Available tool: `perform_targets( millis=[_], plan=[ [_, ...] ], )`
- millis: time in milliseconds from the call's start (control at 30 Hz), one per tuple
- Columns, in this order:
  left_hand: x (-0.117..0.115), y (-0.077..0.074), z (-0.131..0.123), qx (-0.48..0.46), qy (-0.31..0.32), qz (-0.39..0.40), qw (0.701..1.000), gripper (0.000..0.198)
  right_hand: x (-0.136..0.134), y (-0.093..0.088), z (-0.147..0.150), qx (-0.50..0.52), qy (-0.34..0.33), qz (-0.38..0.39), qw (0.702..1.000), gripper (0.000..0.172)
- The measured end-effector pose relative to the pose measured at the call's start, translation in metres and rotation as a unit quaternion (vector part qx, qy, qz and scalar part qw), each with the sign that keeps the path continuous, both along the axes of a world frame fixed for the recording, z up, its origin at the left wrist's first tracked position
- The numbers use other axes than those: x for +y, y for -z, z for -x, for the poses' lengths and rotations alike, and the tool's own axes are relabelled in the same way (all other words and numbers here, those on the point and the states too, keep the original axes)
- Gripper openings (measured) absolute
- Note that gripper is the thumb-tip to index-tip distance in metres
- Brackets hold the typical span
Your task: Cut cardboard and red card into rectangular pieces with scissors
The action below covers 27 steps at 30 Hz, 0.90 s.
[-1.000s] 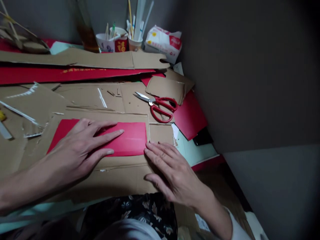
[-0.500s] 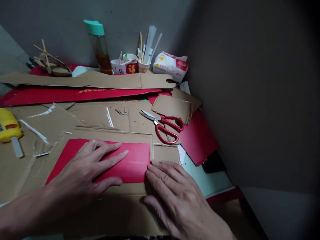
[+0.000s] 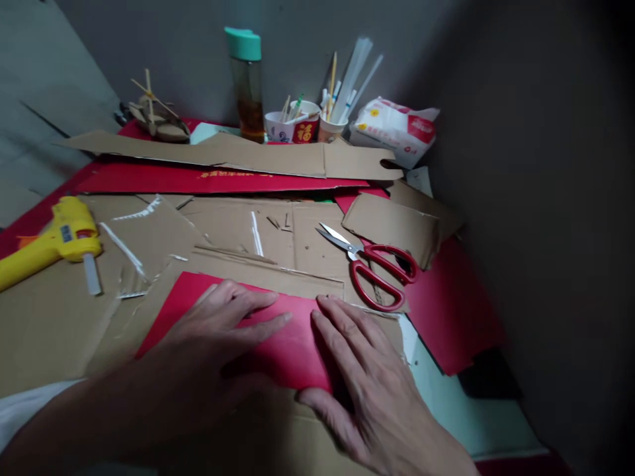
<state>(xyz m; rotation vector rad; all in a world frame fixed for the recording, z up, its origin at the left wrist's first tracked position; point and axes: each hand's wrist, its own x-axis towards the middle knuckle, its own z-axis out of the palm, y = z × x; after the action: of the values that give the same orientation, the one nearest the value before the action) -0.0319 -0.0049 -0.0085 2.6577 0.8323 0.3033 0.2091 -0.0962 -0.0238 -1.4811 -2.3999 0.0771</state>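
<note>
Right hand (image 3: 370, 380) moved inward over smooth red rectangular card (image 3: 295, 350), left hand (image 3: 218, 340) splayed on it, both grips unclenched, brown cardboard (image 3: 119, 337) beneath.

Table (image 3: 473, 416): pale green top, red at near right edge. Mostly covered by flat brown cardboard (image 3: 44, 337). On the cardboard: yellow glue gun (image 3: 69, 231) left, red-handled scissors (image 3: 360, 254) right, red sheet (image 3: 300, 357) front centre. Far side of table: bottle (image 3: 248, 86) with turquoise lid (image 3: 243, 46), small cups (image 3: 333, 131), tissue pack (image 3: 389, 129). Right side: red card (image 3: 454, 311), dark object (image 3: 491, 378) at its edge.
</note>
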Motion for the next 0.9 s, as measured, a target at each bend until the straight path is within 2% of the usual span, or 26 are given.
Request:
perform_targets(
  millis=[167, 367, 600, 767, 900],
  plan=[
    [-0.001, -0.002, -0.003, -0.029, -0.007, 0.011, 0.999, 0.055, 0.0, 0.0, -0.002, -0.025, -0.005, -0.032, 0.999, 0.067],
    [-0.003, 0.005, 0.001, 0.005, -0.003, 0.019, 1.0, 0.058, -0.002, 0.005, -0.004, -0.066, -0.006, -0.052, 0.996, 0.066],
    [-0.003, -0.004, -0.005, 0.014, 0.005, 0.055, 0.998, 0.053, 0.001, 0.015, -0.012, -0.097, -0.026, -0.058, 0.993, 0.075],
    [-0.003, 0.001, -0.005, -0.026, 0.004, 0.04, 0.999, 0.058, 0.004, 0.017, -0.016, -0.068, -0.029, -0.085, 0.994, 0.08],
    [-0.001, 0.001, -0.004, -0.057, 0.026, 0.033, 0.997, 0.048, 0.006, 0.017, -0.02, -0.066, -0.032, -0.086, 0.994, 0.08]
  ],
)
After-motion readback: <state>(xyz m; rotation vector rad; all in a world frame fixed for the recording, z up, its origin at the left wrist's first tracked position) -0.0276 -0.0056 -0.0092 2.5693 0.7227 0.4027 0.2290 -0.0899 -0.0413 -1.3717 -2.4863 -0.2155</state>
